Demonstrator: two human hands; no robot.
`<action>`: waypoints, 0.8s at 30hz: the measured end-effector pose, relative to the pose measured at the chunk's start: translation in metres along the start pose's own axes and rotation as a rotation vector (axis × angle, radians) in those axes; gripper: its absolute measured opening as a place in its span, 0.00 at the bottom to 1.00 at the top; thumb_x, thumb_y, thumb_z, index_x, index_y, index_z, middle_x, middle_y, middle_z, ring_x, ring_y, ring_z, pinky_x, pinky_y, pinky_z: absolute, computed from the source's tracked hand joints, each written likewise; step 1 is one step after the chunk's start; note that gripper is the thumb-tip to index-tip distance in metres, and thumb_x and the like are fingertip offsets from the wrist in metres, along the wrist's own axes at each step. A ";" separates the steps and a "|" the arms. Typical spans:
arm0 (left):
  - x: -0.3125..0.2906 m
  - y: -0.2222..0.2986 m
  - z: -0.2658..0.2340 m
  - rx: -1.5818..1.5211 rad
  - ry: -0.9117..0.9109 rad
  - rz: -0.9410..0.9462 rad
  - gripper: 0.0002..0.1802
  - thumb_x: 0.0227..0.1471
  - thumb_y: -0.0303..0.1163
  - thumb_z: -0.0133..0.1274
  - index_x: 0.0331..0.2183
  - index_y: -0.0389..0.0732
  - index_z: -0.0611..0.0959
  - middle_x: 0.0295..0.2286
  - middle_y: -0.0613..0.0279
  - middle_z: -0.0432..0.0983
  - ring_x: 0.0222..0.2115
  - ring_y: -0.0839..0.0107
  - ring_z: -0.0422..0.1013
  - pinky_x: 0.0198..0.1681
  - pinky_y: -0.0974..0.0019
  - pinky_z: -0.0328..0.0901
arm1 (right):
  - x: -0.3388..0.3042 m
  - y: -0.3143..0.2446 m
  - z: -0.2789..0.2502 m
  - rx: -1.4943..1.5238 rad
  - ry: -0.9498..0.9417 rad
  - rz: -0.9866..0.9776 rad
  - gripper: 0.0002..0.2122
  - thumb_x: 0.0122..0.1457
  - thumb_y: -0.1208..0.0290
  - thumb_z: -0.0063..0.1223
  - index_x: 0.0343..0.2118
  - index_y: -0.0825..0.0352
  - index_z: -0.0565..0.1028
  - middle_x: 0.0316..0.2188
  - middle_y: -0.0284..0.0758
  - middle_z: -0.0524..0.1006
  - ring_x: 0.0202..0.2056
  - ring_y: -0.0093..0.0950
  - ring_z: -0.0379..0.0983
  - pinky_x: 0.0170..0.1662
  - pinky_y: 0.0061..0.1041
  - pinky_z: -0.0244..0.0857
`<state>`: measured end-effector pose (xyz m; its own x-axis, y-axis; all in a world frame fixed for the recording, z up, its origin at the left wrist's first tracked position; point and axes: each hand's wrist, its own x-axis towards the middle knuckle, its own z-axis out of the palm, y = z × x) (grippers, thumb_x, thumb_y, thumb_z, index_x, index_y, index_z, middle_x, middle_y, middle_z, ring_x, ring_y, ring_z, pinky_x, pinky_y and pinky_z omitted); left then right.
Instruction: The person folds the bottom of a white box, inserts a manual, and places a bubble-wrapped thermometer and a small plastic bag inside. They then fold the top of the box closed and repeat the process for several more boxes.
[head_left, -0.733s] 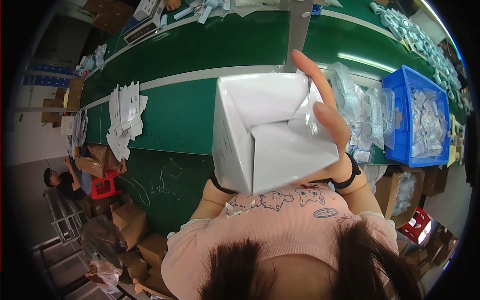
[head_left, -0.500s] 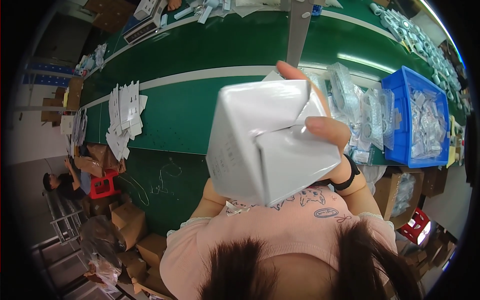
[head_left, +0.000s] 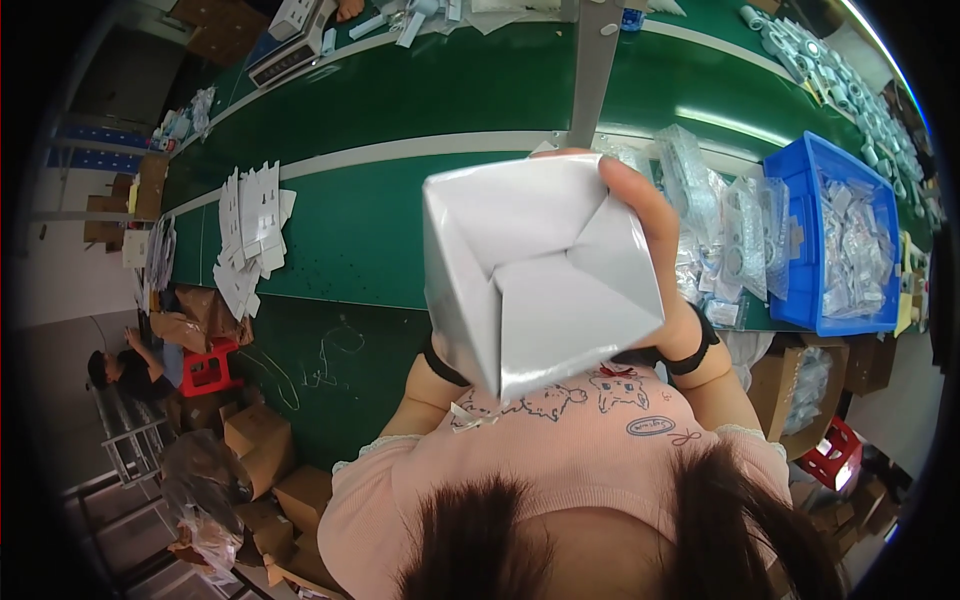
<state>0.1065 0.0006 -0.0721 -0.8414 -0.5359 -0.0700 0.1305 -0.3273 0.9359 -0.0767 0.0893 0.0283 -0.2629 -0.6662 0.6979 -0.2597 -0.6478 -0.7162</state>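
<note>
Person (head_left: 150, 368) in a dark top is farthest left of the fingers and lower, well apart from them, just beside a red stool (head_left: 207, 368). Brown cardboard boxes (head_left: 258, 440) are stacked lower left of the fingers. Above these, level with the fingers but well to their left, flattened white carton blanks (head_left: 250, 228) lie in an overlapping pile on the green worktop (head_left: 345, 200), whose bare stretch runs between the pile and the carton in hand. Lower left of the fingers a black band (head_left: 441, 362) circles the left wrist; the left hand is hidden behind the carton, so I cannot tell how its fingers stand. The white carton (head_left: 575, 315) is directly left of the right hand's fingers, raised in front of the chest, tilted, its near end showing flaps folded inward. A grey upright post (head_left: 592, 75) rises above the fingers. The right hand (head_left: 668, 250) has its fingers clamped on the carton's right side, thumb along the near edge; the other fingers are mostly out of sight behind it. Just right of the fingers lie clear bubble-wrap sleeves (head_left: 743, 240); farther right stands a blue plastic bin (head_left: 797, 255) filled with clear packets (head_left: 857, 265). Pale plastic parts (head_left: 850, 95) cover a surface at the upper right, well apart from the fingers.
</note>
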 end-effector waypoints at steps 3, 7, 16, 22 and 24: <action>0.001 0.000 0.000 -0.301 0.026 -0.080 0.29 0.56 0.40 0.38 0.55 0.40 0.52 0.52 0.59 0.55 0.50 0.69 0.57 0.50 0.69 0.57 | 0.010 -0.008 -0.012 -0.024 -0.078 -0.042 0.41 0.27 0.70 0.70 0.48 0.65 0.59 0.47 0.46 0.61 0.44 0.41 0.63 0.46 0.31 0.60; -0.001 -0.005 -0.010 -0.595 0.047 -0.184 0.28 0.56 0.40 0.38 0.55 0.40 0.53 0.51 0.58 0.56 0.50 0.70 0.58 0.50 0.70 0.58 | 0.018 -0.022 -0.018 -0.149 -0.181 0.028 0.30 0.31 0.68 0.68 0.40 0.61 0.63 0.43 0.49 0.64 0.42 0.42 0.65 0.45 0.33 0.60; -0.011 -0.022 -0.023 -0.439 0.040 -0.130 0.26 0.57 0.39 0.35 0.54 0.39 0.54 0.51 0.58 0.58 0.49 0.72 0.59 0.49 0.71 0.59 | 0.019 -0.025 -0.024 -0.300 -0.278 0.027 0.25 0.32 0.68 0.66 0.35 0.60 0.64 0.42 0.50 0.66 0.42 0.42 0.65 0.44 0.32 0.60; -0.014 -0.027 -0.033 -0.418 -0.030 -0.098 0.28 0.55 0.40 0.40 0.54 0.40 0.55 0.50 0.59 0.58 0.49 0.72 0.59 0.48 0.71 0.59 | 0.018 -0.024 -0.023 -0.290 -0.284 0.048 0.26 0.32 0.67 0.67 0.36 0.60 0.65 0.43 0.48 0.66 0.43 0.41 0.65 0.44 0.30 0.60; -0.019 -0.023 -0.030 -0.364 -0.028 -0.078 0.28 0.55 0.40 0.40 0.54 0.40 0.55 0.50 0.59 0.58 0.49 0.72 0.59 0.48 0.71 0.59 | 0.016 -0.021 -0.023 -0.246 -0.241 0.038 0.30 0.32 0.66 0.67 0.42 0.61 0.65 0.44 0.47 0.66 0.44 0.39 0.65 0.44 0.30 0.60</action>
<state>0.1355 -0.0049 -0.1031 -0.8697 -0.4782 -0.1223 0.2388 -0.6246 0.7436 -0.0967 0.1002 0.0546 -0.0576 -0.7751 0.6292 -0.4778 -0.5319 -0.6991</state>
